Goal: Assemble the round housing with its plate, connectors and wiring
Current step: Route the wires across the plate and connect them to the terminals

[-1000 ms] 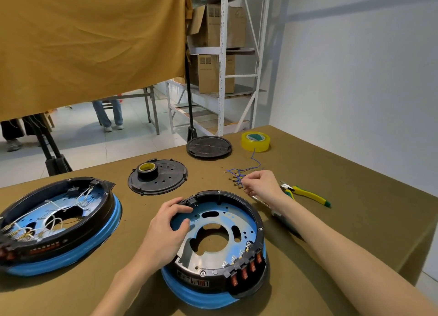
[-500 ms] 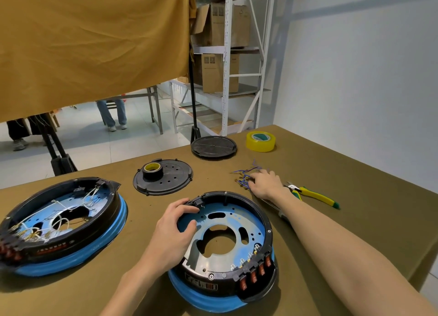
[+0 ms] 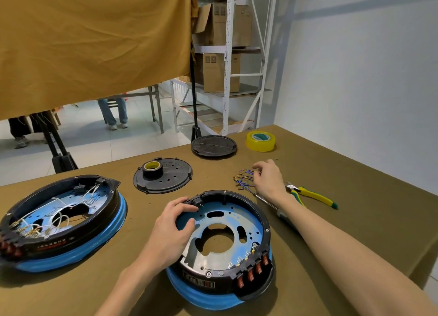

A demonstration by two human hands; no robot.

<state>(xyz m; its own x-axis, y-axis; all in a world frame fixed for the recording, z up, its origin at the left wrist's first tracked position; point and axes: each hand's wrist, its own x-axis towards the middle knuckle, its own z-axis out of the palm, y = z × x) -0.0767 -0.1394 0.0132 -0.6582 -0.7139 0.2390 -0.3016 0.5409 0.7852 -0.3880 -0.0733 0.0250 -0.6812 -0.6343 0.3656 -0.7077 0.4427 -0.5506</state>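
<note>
Gripping the near round housing [image 3: 220, 247] by its left rim, left hand [image 3: 170, 230] curls fingers over the edge onto the blue plate [image 3: 237, 225]; farther back, right hand [image 3: 269, 180] rests with loosely curled fingers on blue wires [image 3: 243, 182], grasp indeterminate.

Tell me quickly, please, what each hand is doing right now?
Left hand: grips the housing rim, thumb inside on the plate.
Right hand: fingers curled over the wires; cannot tell whether it holds any.

One head-worn wide-angle view looks forward and down, close over the table [image 3: 355, 221], toward the shelving [image 3: 227, 55].
</note>
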